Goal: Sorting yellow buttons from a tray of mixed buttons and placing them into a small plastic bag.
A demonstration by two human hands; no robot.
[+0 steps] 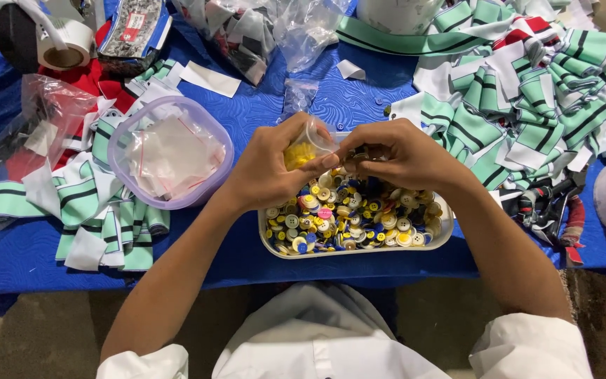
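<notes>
My left hand (271,168) grips a small clear plastic bag (305,144) with yellow buttons in it, held just above a white tray. My right hand (398,156) pinches the bag's open edge from the right, fingertips meeting those of the left hand. Below both hands the white tray (445,230) is heaped with several loose buttons (348,214) in yellow, blue, white and pink. Whether a button sits between my right fingers is hidden.
A lilac tub (170,151) holding small clear bags stands left of the tray. Green-and-white striped fabric pieces (527,105) pile up at right and at the left front (99,217). A tape roll (64,49) and plastic bags (247,31) lie at the back on the blue cloth (359,98).
</notes>
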